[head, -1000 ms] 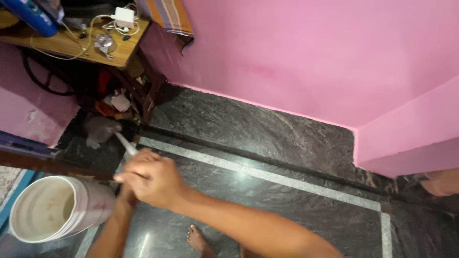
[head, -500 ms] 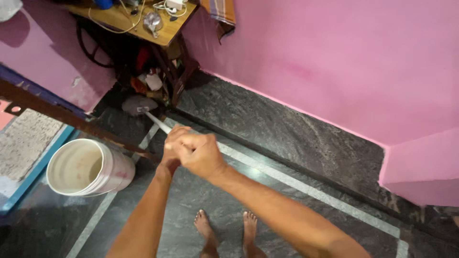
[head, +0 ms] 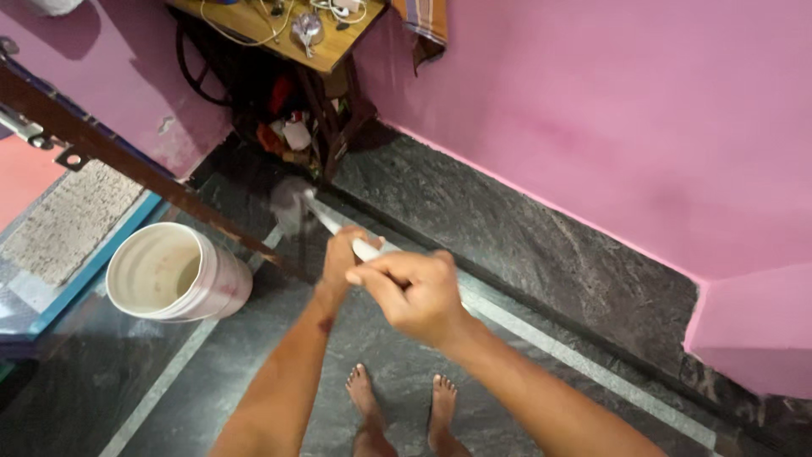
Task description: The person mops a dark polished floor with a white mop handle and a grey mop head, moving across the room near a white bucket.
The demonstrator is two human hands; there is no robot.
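Note:
Both hands grip one white mop handle (head: pixel 331 224) that slants away toward the upper left. My left hand (head: pixel 342 254) holds it farther down the shaft. My right hand (head: pixel 414 292) closes around its near end. The grey mop head (head: pixel 289 203) rests on the dark stone floor (head: pixel 541 254) close to the legs of a wooden table. My bare feet (head: pixel 402 406) stand below the hands.
A white bucket (head: pixel 173 272) stands on the floor to the left. A brown rail (head: pixel 127 161) crosses diagonally above it. The wooden table (head: pixel 288 34) with cables sits at the top, clutter beneath it. Pink walls (head: pixel 609 127) border the floor, and a mat (head: pixel 68 220) lies far left.
The view has shifted, so the bucket and table sit further right in the frame. My hands have slid apart along the handle, and the mop head has stayed near the table legs.

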